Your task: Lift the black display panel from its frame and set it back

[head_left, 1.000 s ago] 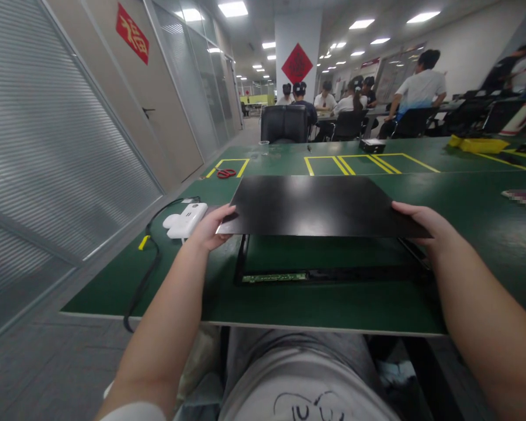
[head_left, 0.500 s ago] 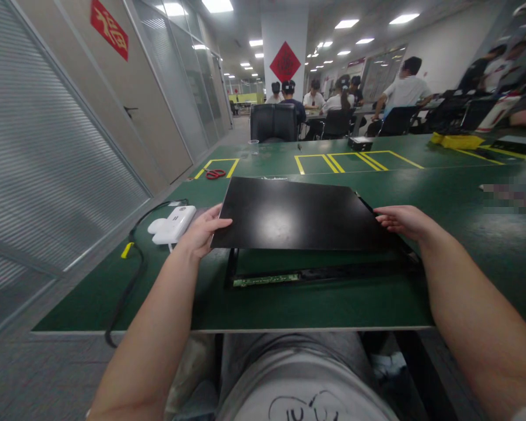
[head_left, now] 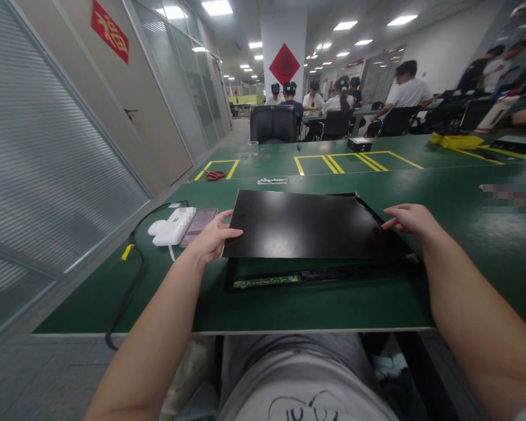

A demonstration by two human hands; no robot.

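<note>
Panel (head_left: 302,225) overlies the frame (head_left: 355,271), left hand (head_left: 213,240) gripping the panel's left edge, seemingly for steadiness, right hand (head_left: 411,222) loosely open nearby.

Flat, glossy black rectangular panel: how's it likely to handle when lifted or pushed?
Probably fairly stiff: the flat, glossy black rectangular panel shows no obvious sag, with the left hand gripping its left edge. Possibly slippery: its smooth face throws back a bright glare. Unlikely to roll: it's broad, flat and straight-edged.
</note>
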